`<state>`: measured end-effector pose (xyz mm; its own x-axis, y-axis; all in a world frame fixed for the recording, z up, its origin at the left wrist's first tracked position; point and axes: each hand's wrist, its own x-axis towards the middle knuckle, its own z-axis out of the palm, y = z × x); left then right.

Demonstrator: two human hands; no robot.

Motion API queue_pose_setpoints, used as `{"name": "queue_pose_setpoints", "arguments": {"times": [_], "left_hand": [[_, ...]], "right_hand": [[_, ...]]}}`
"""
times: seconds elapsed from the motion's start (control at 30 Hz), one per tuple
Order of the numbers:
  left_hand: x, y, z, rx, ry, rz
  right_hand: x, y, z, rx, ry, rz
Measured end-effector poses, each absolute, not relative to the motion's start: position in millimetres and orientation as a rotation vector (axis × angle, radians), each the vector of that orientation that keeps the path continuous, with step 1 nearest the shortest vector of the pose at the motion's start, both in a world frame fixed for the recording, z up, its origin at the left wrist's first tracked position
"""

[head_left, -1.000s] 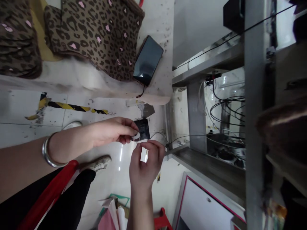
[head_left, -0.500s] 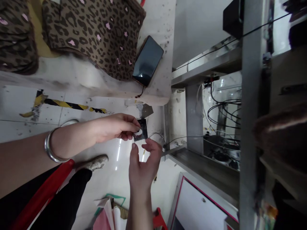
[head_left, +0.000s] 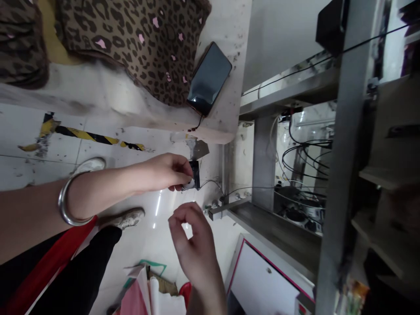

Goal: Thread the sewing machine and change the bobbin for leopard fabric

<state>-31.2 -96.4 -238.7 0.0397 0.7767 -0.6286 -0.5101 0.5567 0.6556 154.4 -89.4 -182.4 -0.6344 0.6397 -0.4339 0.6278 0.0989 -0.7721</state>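
My left hand, with a silver bangle on its wrist, is closed in a pinch on a small round white piece. A thin black square piece stands just beyond those fingertips, seen nearly edge-on; whether it is joined to the white piece cannot be made out. Below and apart from it, my right hand curls thumb and index finger into a ring with their tips together. Anything between those tips is too small to see.
Leopard-print cloth and a dark phone lie on a pale covered surface. A metal frame with coiled black cables is at the right. Striped tape marks the floor; a white-fronted panel is lower right.
My right hand has moved down, away from the black piece, and its thumb and index finger have closed together. The black piece has turned and looks narrower. The camera view has shifted slightly.
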Motion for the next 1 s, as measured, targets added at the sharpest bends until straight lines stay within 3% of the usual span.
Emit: {"name": "queue_pose_setpoints", "arguments": {"times": [0.13,0.3,0.37,0.6,1.0], "left_hand": [[-35,-95,-238,0.305,1.174,0.983],[-38,-92,-239,0.236,0.987,0.946],[-34,-89,-242,0.217,0.930,0.938],[-6,-69,-239,0.128,0.769,0.895],[55,-50,-205,0.075,0.779,0.981]], "right_hand": [[164,-91,-183,-1.432,-2.431,1.897],[175,-82,-202,-1.568,-2.485,0.993],[175,-75,-205,-1.447,-2.347,0.876],[182,-51,-212,-1.118,-2.152,1.116],[224,-6,-195,-1.329,-1.808,1.105]]}}
